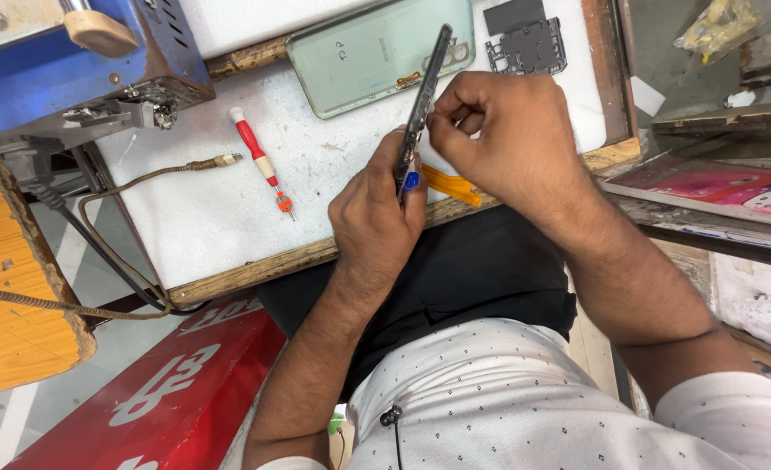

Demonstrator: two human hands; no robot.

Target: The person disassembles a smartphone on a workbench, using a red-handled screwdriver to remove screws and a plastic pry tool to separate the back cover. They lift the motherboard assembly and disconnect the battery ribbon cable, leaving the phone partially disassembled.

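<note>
My left hand (375, 213) grips the lower end of a dark opened phone body (425, 91), held edge-on and upright above the white work surface (211, 200). A small blue tool tip (411, 181) pokes out between its fingers. My right hand (503, 144) is curled against the phone's side, fingertips pinched at its edge; whatever it pinches is hidden. An orange flex strip (453, 184) lies under the hands.
A pale green phone back cover (372, 54) lies at the back, with a dark metal frame piece (526, 45) beside it. A red-and-white screwdriver (262, 163) and a braided cable (155, 174) lie to the left. A blue machine (72, 65) stands at the back left.
</note>
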